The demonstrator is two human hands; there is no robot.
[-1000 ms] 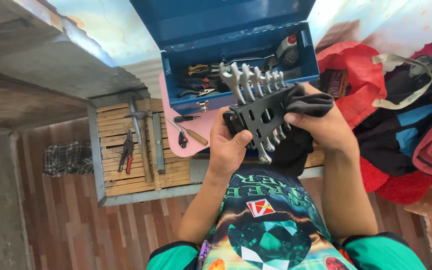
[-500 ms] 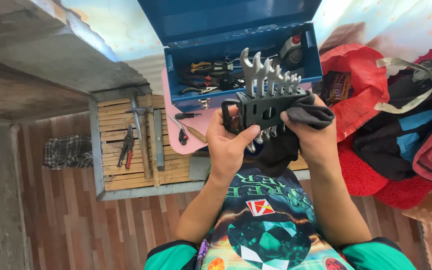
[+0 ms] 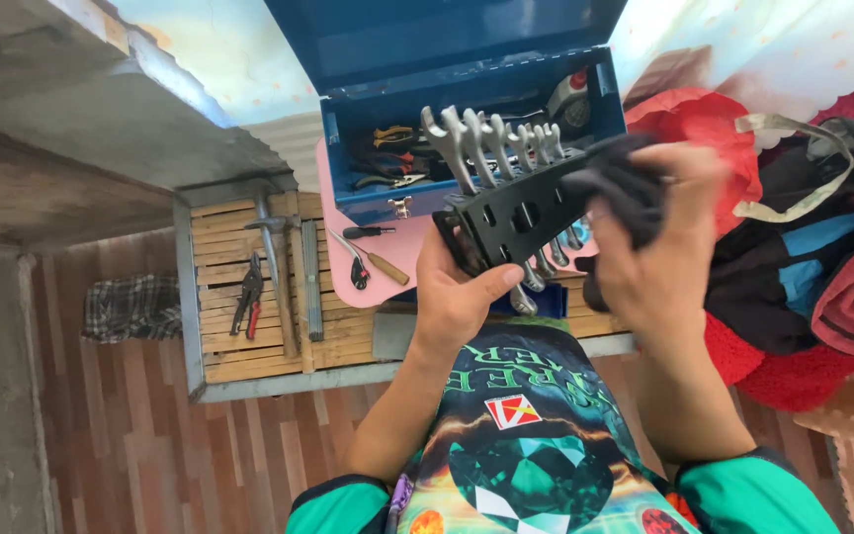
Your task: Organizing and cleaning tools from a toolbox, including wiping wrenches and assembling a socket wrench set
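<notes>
My left hand (image 3: pixel 457 297) grips the lower left end of a black plastic rack (image 3: pixel 521 213) that carries several silver spanners (image 3: pixel 491 143), their jaws pointing up. The rack tilts up to the right. My right hand (image 3: pixel 659 252) holds a dark grey cloth (image 3: pixel 625 193) pressed against the rack's right end. Both hands hover in front of an open blue metal toolbox (image 3: pixel 467 59) with pliers and a tape measure inside.
A hammer (image 3: pixel 271 247), pliers (image 3: pixel 249 295) and screwdrivers (image 3: pixel 373 259) lie on a slatted wooden bench (image 3: pixel 239 346) and a pink mat (image 3: pixel 348 287). A red bag (image 3: pixel 689 124) and piled clothes (image 3: pixel 822 257) sit at right. Wood-pattern floor lies below; a checked cloth (image 3: pixel 130 309) lies at left.
The rack has tipped from upright to slanting up to the right. My right hand with the cloth has slid up and right along the rack's end.
</notes>
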